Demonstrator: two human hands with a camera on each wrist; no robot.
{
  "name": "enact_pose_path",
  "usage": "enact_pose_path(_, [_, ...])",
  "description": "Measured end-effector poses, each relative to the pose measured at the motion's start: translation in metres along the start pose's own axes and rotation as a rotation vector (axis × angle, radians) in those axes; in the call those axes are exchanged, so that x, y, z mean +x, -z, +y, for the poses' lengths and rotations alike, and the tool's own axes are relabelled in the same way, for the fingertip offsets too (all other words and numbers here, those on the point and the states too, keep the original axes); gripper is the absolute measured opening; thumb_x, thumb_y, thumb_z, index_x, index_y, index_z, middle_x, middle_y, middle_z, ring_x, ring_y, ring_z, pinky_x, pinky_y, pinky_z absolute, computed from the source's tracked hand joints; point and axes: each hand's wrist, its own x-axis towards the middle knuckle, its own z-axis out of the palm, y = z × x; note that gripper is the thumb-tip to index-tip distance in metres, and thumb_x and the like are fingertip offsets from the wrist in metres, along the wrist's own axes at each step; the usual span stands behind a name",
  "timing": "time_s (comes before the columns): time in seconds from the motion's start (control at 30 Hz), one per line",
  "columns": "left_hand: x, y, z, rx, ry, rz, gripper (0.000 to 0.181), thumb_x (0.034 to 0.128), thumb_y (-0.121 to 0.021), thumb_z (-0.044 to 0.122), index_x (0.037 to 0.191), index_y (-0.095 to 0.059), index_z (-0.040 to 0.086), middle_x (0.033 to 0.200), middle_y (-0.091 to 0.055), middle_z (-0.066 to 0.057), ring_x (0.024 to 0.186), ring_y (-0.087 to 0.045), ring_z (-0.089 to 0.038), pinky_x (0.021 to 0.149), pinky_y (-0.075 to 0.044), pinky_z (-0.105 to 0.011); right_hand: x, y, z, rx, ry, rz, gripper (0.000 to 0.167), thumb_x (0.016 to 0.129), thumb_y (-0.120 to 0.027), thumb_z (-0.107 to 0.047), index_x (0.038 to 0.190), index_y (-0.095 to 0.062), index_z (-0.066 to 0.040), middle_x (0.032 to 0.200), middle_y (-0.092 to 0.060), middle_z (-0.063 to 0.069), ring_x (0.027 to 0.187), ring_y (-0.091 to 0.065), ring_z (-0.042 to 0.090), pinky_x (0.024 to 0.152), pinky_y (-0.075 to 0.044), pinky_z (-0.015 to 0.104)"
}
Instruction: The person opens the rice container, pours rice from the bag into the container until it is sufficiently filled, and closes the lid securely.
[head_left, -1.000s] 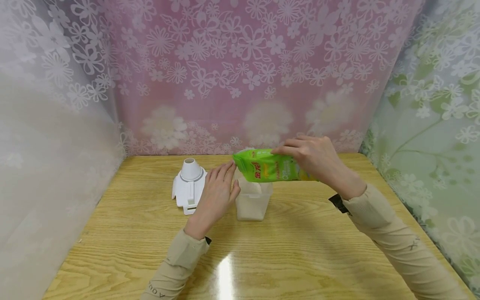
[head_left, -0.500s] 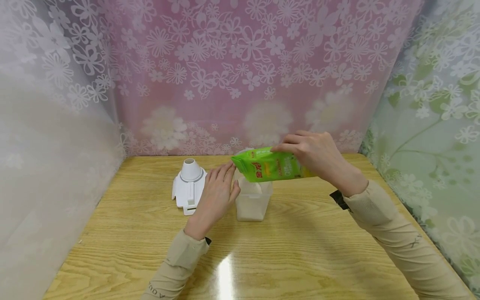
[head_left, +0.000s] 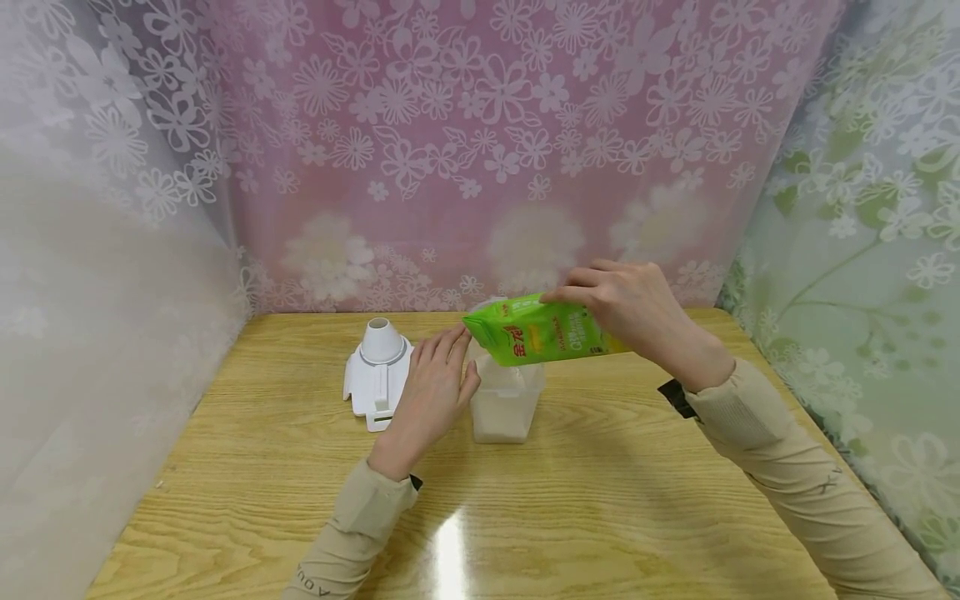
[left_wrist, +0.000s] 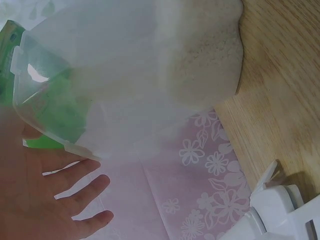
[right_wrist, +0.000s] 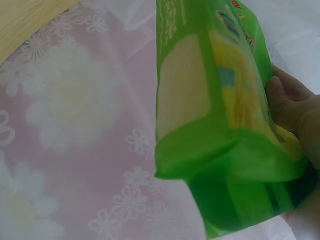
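Note:
My right hand [head_left: 626, 304] grips a green bag of rice [head_left: 536, 333] from above, near its bottom end. The bag lies tilted over a translucent plastic container [head_left: 506, 404], its mouth end lower and toward the left. In the left wrist view, pale rice [left_wrist: 207, 60] lies in the bottom of the container. My left hand [head_left: 431, 387] is beside the container's left side, fingers extended, fingertips at the bag's mouth corner and the rim. The right wrist view shows the bag's bottom end and my thumb [right_wrist: 285, 102] against its side. The bag hides part of the container's opening.
A white lid-like part with a cone-shaped spout [head_left: 381, 367] lies left of the container, partly behind my left hand. All of this stands on a wood-grain table [head_left: 600, 500]. Flowered curtains [head_left: 465, 167] hang behind and on both sides.
My right hand has risen slightly, tipping the bag's bottom end up a little more over the container. My left hand has stayed in place.

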Motion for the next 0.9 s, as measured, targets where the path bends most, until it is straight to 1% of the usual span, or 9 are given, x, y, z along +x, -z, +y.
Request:
enact_pose_path(0.23, [0.0012, 0.0005, 0.0004, 0.001, 0.011, -0.018, 0.044, 0.1045, -0.047, 0.021, 0.141, -0.054, -0.002, 0.149, -0.05, -0.017, 0.137, -0.045, -0.037, 0.115, -0.033, -0.057, 0.0025, -0.0018, 0.0006, 0.004, -0.01, 0.017, 0.04, 0.088, -0.067, 0.012, 0.104, -0.081, -0.022, 0.096, -0.074, -0.001, 0.074, -0.067, 0.021, 0.037, -0.028, 0.027])
enact_pose_path(0.53, [0.0018, 0.0006, 0.001, -0.009, 0.03, -0.036, 0.046, 0.1052, -0.046, 0.023, 0.144, -0.052, -0.002, 0.152, -0.048, -0.016, 0.138, -0.044, -0.036, 0.117, -0.03, -0.057, 0.0068, -0.0023, 0.0015, 0.006, -0.01, 0.05, 0.04, 0.09, -0.064, 0.013, 0.102, -0.081, -0.021, 0.091, -0.074, -0.001, 0.076, -0.069, 0.022, 0.037, -0.032, 0.028])
enact_pose_path(0.77, [0.0016, 0.0008, 0.0013, -0.011, 0.029, -0.036, 0.046, 0.1057, -0.045, 0.023, 0.144, -0.052, -0.001, 0.152, -0.047, -0.016, 0.138, -0.043, -0.035, 0.117, -0.03, -0.056, 0.0089, -0.0015, 0.0013, -0.014, -0.005, 0.049, 0.038, 0.092, -0.064, 0.01, 0.103, -0.081, -0.022, 0.088, -0.071, -0.003, 0.076, -0.068, 0.021, 0.037, -0.033, 0.029])
enact_pose_path(0.9, [0.0015, 0.0014, 0.0019, -0.014, 0.028, -0.038, 0.046, 0.1056, -0.046, 0.023, 0.144, -0.051, -0.001, 0.152, -0.047, -0.016, 0.139, -0.043, -0.035, 0.117, -0.03, -0.056, 0.0093, -0.0009, 0.001, -0.003, -0.003, 0.048, 0.041, 0.092, -0.062, 0.012, 0.103, -0.081, -0.022, 0.087, -0.071, -0.003, 0.076, -0.068, 0.021, 0.038, -0.032, 0.028])
